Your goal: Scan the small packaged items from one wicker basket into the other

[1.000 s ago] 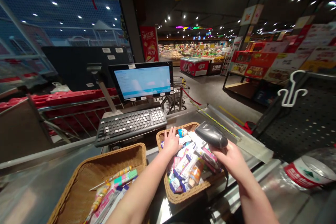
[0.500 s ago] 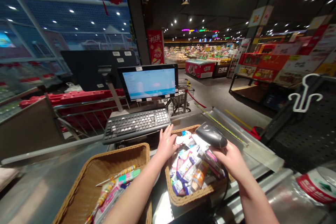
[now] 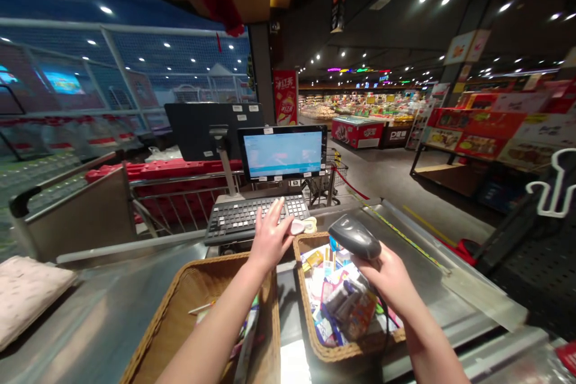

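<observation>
In the head view, my right hand (image 3: 389, 273) is wrapped round a black barcode scanner (image 3: 355, 236), whose head points left over the right wicker basket (image 3: 310, 327). Small colourful snack packets (image 3: 335, 294) fill that basket. My left hand (image 3: 271, 239) is above the front of a black keyboard (image 3: 234, 216), its fingers stretched toward the keys. A small white and pale yellow item (image 3: 303, 226) sticks out beside its thumb, apparently held there; its kind is unclear. Under my left forearm lies the left wicker basket (image 3: 166, 312), with several wrapped sticks and packets partly hidden.
A lit monitor (image 3: 283, 153) stands behind the keyboard, with a second dark screen back (image 3: 193, 132) to its left. A folded pale cloth (image 3: 31, 294) lies on the metal counter (image 3: 117, 300). White hooks (image 3: 555, 186) hang at the right.
My left hand has moved up from the right basket's edge to the keyboard, the white item with it. The scanner stays over the basket. The view has turned left.
</observation>
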`<state>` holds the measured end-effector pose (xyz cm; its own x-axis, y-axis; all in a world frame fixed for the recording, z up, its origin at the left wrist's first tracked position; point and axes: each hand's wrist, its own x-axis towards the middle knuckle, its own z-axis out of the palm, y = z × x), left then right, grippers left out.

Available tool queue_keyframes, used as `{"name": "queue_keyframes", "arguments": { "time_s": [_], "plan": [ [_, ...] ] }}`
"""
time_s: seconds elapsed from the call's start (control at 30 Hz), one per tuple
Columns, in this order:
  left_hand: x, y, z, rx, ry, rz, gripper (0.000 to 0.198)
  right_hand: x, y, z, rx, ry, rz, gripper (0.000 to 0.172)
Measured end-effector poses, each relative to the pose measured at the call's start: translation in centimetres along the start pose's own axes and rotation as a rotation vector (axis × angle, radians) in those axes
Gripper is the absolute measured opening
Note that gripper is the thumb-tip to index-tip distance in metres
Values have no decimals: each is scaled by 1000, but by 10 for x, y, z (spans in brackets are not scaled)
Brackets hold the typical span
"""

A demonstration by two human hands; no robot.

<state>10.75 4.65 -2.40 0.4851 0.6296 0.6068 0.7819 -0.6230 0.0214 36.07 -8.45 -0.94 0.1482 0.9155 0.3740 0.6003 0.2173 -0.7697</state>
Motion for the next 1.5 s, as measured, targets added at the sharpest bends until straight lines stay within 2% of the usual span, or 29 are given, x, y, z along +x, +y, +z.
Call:
{"name": "queue_keyframes", "arguments": {
  "time_s": [0.23, 0.43, 0.87, 1.17, 1.5],
  "plan": [
    [-4, -30, -46, 59, 111, -75, 35, 7, -40, 23, -41, -42, -131, 25],
    [-13, -51, -66, 125, 193, -122, 38, 7, -67, 43, -31, -107, -223, 29],
    [-36, -79, -82, 136, 196, -214, 39, 6, -77, 71, -13, -163, -273, 29],
    [-42, -88, -86, 177, 200, -209, 37, 8, -82, 79, -26, -192, -273, 22],
    [-46, -93, -85, 202, 226, -206, 35, 10, -80, 82, 27, -175, -290, 23]
  ]
}}
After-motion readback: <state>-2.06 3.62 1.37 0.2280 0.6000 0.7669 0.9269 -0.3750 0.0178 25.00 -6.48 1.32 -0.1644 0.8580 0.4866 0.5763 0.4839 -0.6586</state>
